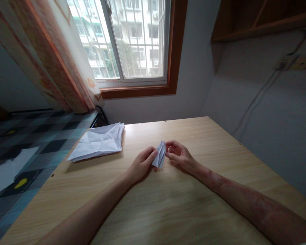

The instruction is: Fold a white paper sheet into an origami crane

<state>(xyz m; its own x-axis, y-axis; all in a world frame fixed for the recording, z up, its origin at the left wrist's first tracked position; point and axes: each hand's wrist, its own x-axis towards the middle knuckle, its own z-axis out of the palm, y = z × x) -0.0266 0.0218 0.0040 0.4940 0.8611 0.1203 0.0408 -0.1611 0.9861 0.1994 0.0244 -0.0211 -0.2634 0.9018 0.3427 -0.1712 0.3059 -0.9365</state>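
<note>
The left hand (142, 163) pinches a small folded white paper (160, 154), with the thumb on the near side and a bit of a finger poking out below. The right hand (181, 156) is just beside the paper's right edge. Its thumb and pointing finger are bent, with a gap between them, and I cannot tell if the tips touch the paper. The folded paper is between the two hands, above the middle of the table (153, 214), with its thin folds pointing up.

The table is light wood with wavy lines in it. It has little dark dots along its edges, and a soft shine near the window. A pile of creased white paper (99, 143) lies at the far left corner.

To the left of the table is a bed (44, 137). Its cover has dark and gray squares and yellow shapes. A white sheet (15, 166) lies on it. Over the bed hangs a peach and cream curtain (40, 51), next to a window (137, 41) with a brown wood frame (177, 44). Outside there are bars, a green tree and pale buildings.

On the right, a wood shelf (265, 25) is up high. Below it a gray cord (255, 97) hangs down the wall from a socket (302, 63).
</note>
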